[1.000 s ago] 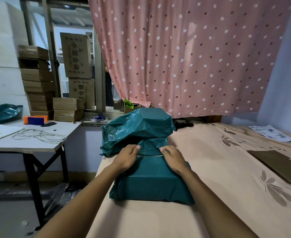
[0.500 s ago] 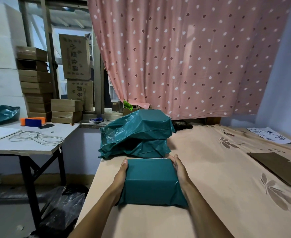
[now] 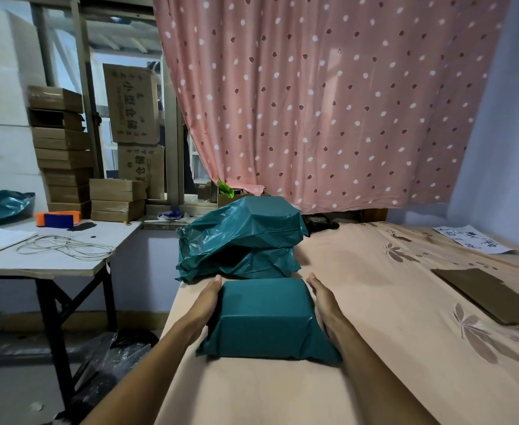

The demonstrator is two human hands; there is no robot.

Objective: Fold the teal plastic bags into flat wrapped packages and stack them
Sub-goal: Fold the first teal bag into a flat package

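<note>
A flat, box-shaped teal wrapped package [image 3: 267,314] lies on the peach bed sheet [image 3: 390,348] in front of me. My left hand [image 3: 208,302] presses flat against its left side and my right hand [image 3: 322,299] against its right side, gripping it between them. Just behind it sits a pile of two teal plastic-wrapped packages [image 3: 240,237], the upper one loosely wrapped with crinkled plastic hanging down on the left.
A brown cardboard sheet [image 3: 491,294] and a white handwritten paper [image 3: 471,240] lie on the bed at right. A white table [image 3: 47,256] at left holds a coiled cable, an orange tape dispenser [image 3: 57,218] and another teal bag [image 3: 1,205]. Cardboard boxes stack by the window.
My hands moved from pressing the fold at the package's far top edge down to its two sides. The package now sits closer to me, apart from the pile.
</note>
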